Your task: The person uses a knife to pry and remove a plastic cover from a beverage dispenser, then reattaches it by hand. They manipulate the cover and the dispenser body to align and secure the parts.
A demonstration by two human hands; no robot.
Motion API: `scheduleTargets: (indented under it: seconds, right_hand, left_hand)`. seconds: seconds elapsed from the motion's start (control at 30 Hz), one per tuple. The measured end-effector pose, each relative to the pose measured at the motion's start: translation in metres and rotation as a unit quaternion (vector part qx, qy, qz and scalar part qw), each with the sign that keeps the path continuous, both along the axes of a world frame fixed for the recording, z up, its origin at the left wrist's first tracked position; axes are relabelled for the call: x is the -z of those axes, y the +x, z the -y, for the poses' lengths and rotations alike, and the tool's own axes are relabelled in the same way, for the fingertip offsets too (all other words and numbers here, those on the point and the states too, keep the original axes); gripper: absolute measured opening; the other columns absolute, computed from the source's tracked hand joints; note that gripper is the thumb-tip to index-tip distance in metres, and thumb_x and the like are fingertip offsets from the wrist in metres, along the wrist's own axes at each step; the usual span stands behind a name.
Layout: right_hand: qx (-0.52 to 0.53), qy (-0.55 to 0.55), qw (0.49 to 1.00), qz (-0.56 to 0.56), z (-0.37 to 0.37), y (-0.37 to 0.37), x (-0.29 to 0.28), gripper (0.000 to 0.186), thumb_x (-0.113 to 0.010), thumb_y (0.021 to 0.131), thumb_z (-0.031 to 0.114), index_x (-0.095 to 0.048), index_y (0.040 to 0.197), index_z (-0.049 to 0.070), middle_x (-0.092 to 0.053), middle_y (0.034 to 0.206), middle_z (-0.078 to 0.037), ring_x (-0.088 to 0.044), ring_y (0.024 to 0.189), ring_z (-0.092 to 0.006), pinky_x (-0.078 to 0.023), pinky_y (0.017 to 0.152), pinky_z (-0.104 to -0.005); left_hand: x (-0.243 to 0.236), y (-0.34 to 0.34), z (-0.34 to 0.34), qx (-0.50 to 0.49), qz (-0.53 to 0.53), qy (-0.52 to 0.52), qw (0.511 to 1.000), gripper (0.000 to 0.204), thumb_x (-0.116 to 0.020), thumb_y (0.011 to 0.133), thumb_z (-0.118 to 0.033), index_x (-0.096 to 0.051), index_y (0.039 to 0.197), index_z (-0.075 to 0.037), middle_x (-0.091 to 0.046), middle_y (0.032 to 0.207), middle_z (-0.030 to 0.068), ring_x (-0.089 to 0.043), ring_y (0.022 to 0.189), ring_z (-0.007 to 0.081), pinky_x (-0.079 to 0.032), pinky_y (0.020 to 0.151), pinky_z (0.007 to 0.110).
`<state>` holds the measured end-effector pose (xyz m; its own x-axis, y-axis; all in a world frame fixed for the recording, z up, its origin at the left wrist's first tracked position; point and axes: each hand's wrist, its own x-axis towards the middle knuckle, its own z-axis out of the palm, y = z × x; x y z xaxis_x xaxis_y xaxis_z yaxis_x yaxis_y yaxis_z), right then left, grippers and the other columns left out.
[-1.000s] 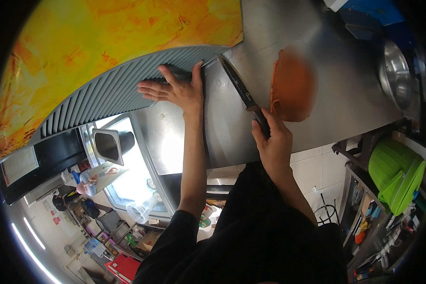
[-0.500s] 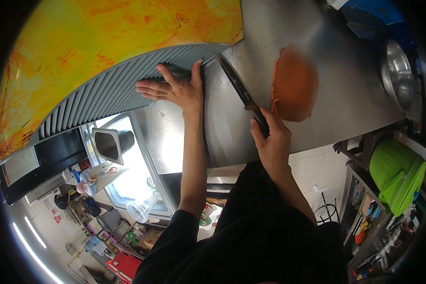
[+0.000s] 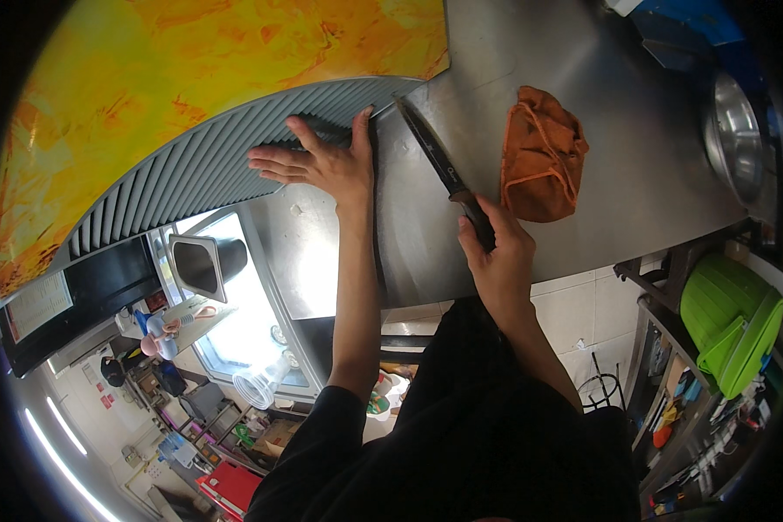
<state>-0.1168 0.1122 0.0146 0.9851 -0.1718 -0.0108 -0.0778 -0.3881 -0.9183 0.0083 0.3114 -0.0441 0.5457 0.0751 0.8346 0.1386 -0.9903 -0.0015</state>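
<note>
My right hand (image 3: 499,252) is wrapped round the handle of a knife (image 3: 435,155). The knife's dark, narrow blade points away from me and slightly left over the steel counter (image 3: 644,174). My left hand (image 3: 331,167) is open, its fingers spread in front of a grey ribbed panel (image 3: 209,152), with nothing in it. Whether that hand touches the panel or the counter edge, I cannot tell. Right of the knife lies a crumpled orange-brown cloth (image 3: 544,161) with raised seams, apart from both hands.
A yellow-orange marbled board (image 3: 217,52) rises at the far left. Metal bowls (image 3: 732,139) stand at the counter's right end. A green plastic bin (image 3: 729,326) sits at lower right beside a cluttered shelf. Left of my forearm are a steel pan (image 3: 202,265) and a clear plastic cup (image 3: 259,383).
Both hands and the knife stay almost exactly where they were. The orange-brown cloth, blurred before, now shows its folds and seams sharply.
</note>
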Motion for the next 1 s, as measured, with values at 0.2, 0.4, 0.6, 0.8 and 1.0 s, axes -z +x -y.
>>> scheduleTargets:
  seconds: [0.2, 0.4, 0.6, 0.8, 1.0]
  right_hand:
    - [0.004, -0.016, 1.0, 0.004, 0.001, 0.0, 0.002, 0.028, -0.062, 0.081, 0.012, -0.057, 0.104, -0.003, -0.063, 0.085, -0.016, -0.063, 0.074, -0.0267, -0.048, 0.065, -0.0328]
    - [-0.002, -0.027, 1.0, 0.01, -0.002, 0.002, 0.003, 0.025, -0.061, 0.083, 0.015, -0.058, 0.102, -0.003, -0.063, 0.083, -0.015, -0.063, 0.071, -0.0263, -0.048, 0.064, -0.0321]
    - [-0.049, 0.284, 0.926, -0.245, 0.003, 0.01, -0.002, 0.026, -0.052, 0.091, 0.026, -0.057, 0.097, 0.001, -0.053, 0.066, -0.006, -0.042, 0.042, -0.0094, -0.036, 0.04, -0.0227]
    - [-0.078, 0.782, 0.488, -0.378, 0.009, 0.017, 0.015, 0.034, -0.039, 0.096, 0.034, -0.047, 0.096, 0.001, -0.034, 0.056, 0.002, -0.024, 0.037, -0.0003, -0.02, 0.026, -0.015]
    - [-0.154, 0.915, 0.196, -0.318, -0.012, 0.008, 0.049, 0.039, -0.033, 0.096, 0.038, -0.048, 0.092, 0.002, -0.037, 0.055, 0.002, -0.028, 0.034, -0.0024, -0.022, 0.025, -0.0156]
  left_hand:
    - [0.0, 0.0, 0.0, -0.003, 0.006, 0.009, 1.0, 0.111, -0.061, 0.062, -0.071, -0.006, 0.143, -0.019, 0.014, 0.141, 0.0286, 0.013, 0.129, 0.0503, -0.006, 0.095, 0.071]
    - [-0.002, 0.0, 0.003, 0.021, 0.008, -0.022, 1.0, 0.106, -0.06, 0.065, -0.069, -0.007, 0.143, -0.023, 0.016, 0.141, 0.0291, 0.017, 0.13, 0.0468, 0.002, 0.099, 0.066]
    - [-0.001, 0.001, 0.0, 0.026, 0.007, -0.025, 0.999, 0.106, -0.061, 0.065, -0.068, -0.006, 0.143, -0.022, 0.016, 0.141, 0.0294, 0.016, 0.13, 0.0473, 0.002, 0.098, 0.067]
    - [-0.028, -0.019, 0.029, 0.057, -0.024, -0.144, 0.988, 0.094, -0.061, 0.073, -0.06, -0.016, 0.14, -0.011, 0.009, 0.141, 0.0287, 0.004, 0.131, 0.0442, -0.007, 0.101, 0.06]
    - [-0.049, -0.086, 0.071, 0.218, -0.263, -0.898, 0.277, 0.039, -0.047, 0.093, -0.03, -0.043, 0.12, -0.002, -0.054, 0.104, 0.0108, -0.054, 0.101, 0.0234, -0.046, 0.082, 0.034]
